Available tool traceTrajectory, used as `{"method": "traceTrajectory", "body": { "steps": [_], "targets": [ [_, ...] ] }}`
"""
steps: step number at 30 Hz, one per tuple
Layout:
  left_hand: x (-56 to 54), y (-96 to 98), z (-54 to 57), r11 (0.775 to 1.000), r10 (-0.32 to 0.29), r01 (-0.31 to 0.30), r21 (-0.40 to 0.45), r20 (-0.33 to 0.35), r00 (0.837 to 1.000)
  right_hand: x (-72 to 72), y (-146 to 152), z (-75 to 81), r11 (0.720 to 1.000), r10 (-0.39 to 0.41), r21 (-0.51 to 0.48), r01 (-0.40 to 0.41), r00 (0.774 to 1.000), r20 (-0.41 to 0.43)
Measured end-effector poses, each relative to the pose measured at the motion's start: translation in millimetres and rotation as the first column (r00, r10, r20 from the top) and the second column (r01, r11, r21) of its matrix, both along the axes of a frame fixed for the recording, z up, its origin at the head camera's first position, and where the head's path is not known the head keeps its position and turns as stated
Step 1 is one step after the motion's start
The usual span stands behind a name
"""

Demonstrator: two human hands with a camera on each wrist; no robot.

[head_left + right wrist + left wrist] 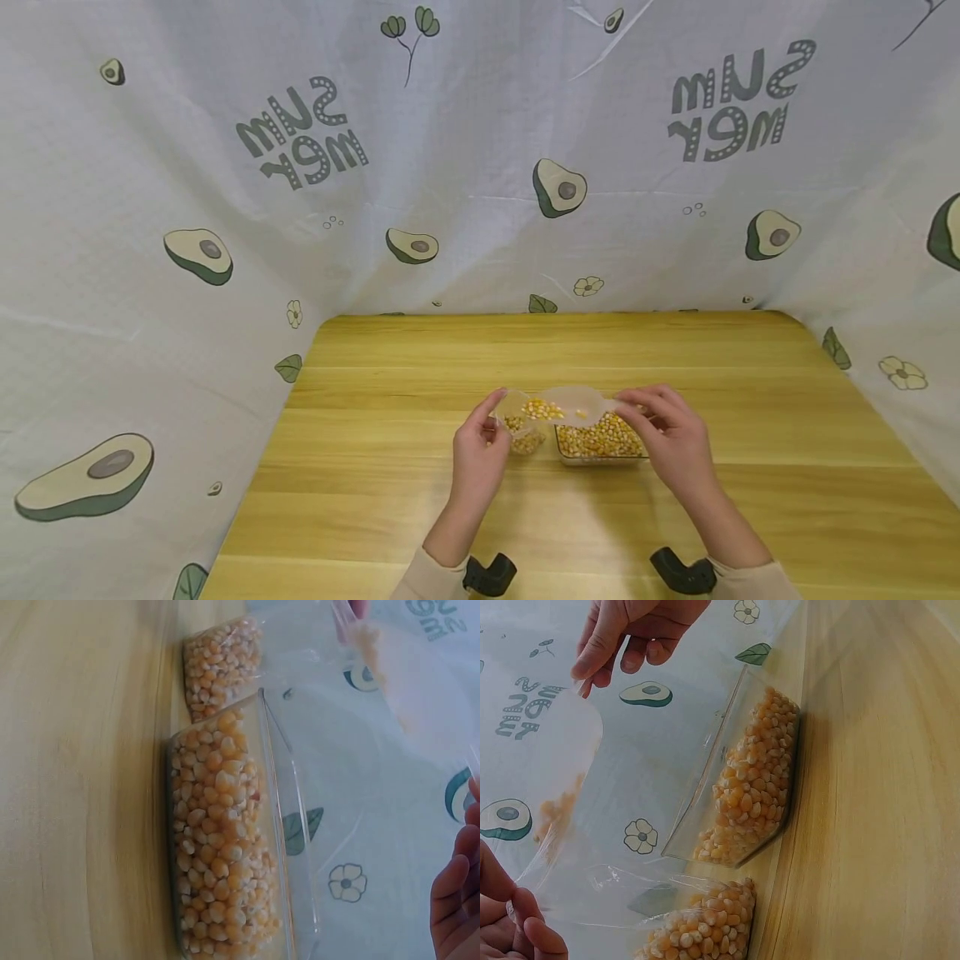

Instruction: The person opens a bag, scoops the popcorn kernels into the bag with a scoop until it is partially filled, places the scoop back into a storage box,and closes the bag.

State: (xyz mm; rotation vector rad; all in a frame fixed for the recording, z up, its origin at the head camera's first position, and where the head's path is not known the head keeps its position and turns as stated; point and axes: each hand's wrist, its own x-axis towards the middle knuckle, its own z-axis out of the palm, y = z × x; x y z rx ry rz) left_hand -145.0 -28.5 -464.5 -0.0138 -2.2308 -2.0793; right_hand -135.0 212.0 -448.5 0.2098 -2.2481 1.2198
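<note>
My right hand (675,437) pinches the handle of a translucent white scoop (573,402), held up over the table. Corn kernels (542,409) lie toward the scoop's left end, which overlaps the mouth of a clear plastic bag (526,442). That bag's upper edge is gripped between the thumb and fingers of my left hand (478,461). Corn fills the bag's lower part, as the left wrist view shows, and its base sits on the table. Just right of it stands a clear rectangular container (281,832) holding many kernels, below the scoop and my right hand.
The wooden table (360,483) extends on both sides of the bag and container. A pale curtain (465,150) with avocado prints hangs behind the table and along its left and right sides.
</note>
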Motion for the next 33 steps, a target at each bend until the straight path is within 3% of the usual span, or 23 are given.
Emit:
{"method": "traceTrajectory", "body": {
  "steps": [9, 33],
  "targets": [
    [-1.4, 0.0, -1.0, 1.0, -0.021, 0.021, -0.011, -0.016, 1.0, -5.8, -5.0, 4.2, 0.999, 0.045, 0.033, -0.043, 0.997, -0.069],
    [-0.4, 0.3, -1.5, 1.0, -0.001, 0.001, -0.01, -0.004, 1.0, -4.9, -11.2, 12.6, 0.995, 0.089, 0.052, -0.083, 0.989, -0.115]
  ]
}}
